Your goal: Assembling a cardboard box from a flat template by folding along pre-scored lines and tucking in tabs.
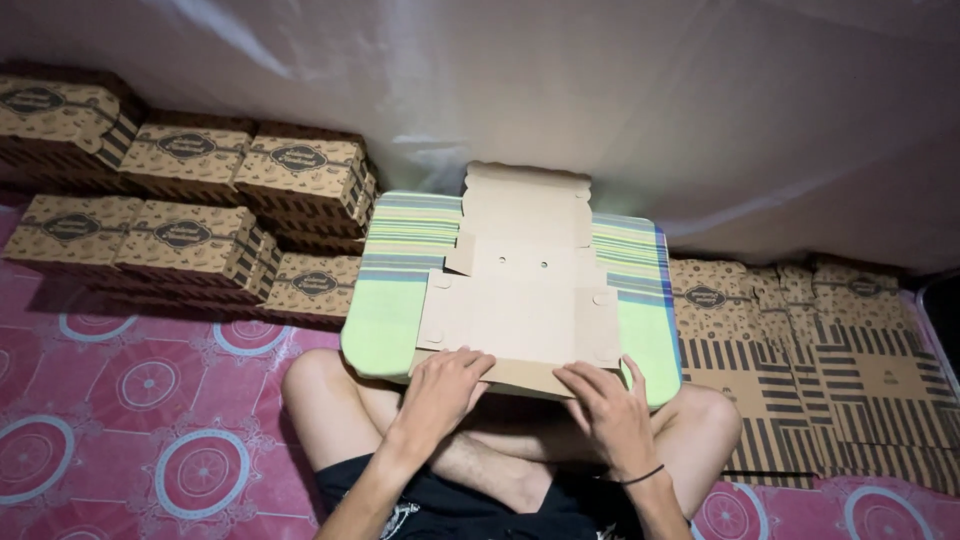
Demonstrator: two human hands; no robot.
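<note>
Far left of the hands: stacks of assembled brown printed cardboard boxes (pixel 190 225) on the pink patterned floor mat (pixel 120 420). Left hand (pixel 440 385) and right hand (pixel 607 402), fingers curled flat, both press the near flap of the unfolded plain-brown cardboard box blank (pixel 520 290); neither clamps it. Blank lies beyond the fingertips on a green striped lap board (pixel 400 290), apparently for a firm surface. Right of the grip: flat printed blanks (pixel 830 370).

A home turned packing corner: pink patterned floor mat (pixel 150 400) underfoot, draped white sheet (pixel 600 90) as a wall, folded printed boxes (pixel 190 180) stacked left, flat carton blanks (pixel 830 370) piled right, a striped green tabletop (pixel 400 270) over crossed legs.
</note>
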